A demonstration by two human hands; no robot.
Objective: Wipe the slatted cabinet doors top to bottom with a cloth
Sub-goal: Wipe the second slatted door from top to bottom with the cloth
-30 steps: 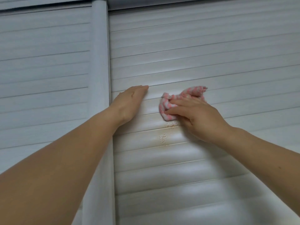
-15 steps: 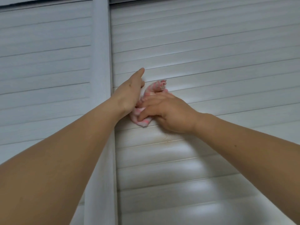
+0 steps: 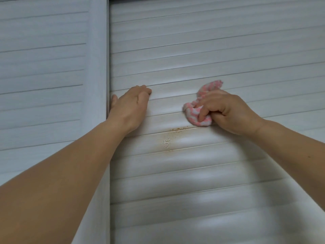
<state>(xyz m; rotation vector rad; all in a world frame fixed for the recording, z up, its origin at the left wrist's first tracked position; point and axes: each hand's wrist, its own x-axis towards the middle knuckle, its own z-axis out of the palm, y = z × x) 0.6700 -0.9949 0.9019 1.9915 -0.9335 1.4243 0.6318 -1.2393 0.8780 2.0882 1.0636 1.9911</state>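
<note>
Head view, looking up at two white slatted doors. The right door (image 3: 219, 50) fills most of the frame; the left door (image 3: 44, 59) sits at 9 o'clock, and a plain upright frame strip (image 3: 96, 59) runs between the two.

Left hand (image 3: 131, 107): flat against the right door near its left edge, fingers straight and close together, pointing toward 1 o'clock. It grasps nothing. The thumb reaches toward the gap beside the frame strip; whether it hooks the door edge cannot be told.

Right hand (image 3: 226, 111): at 3 o'clock from the left hand and well apart from it, fingers curled and clenched around a pink and white cloth (image 3: 198, 113). The cloth is bunched and pressed to the slats of the right door, roughly at frame centre-right. One loose end of the cloth sticks out above the knuckles toward 12 o'clock. The rest pokes out past the fingertips at 9 o'clock.

Brown speckled stain (image 3: 177, 129): a line along a slat seam, just below the cloth at about 7 o'clock from it. A second speckled patch (image 3: 167, 143) lies one slat lower. Cloth is near the upper stain but not on it.

Both forearms bare, entering from the lower corners.
</note>
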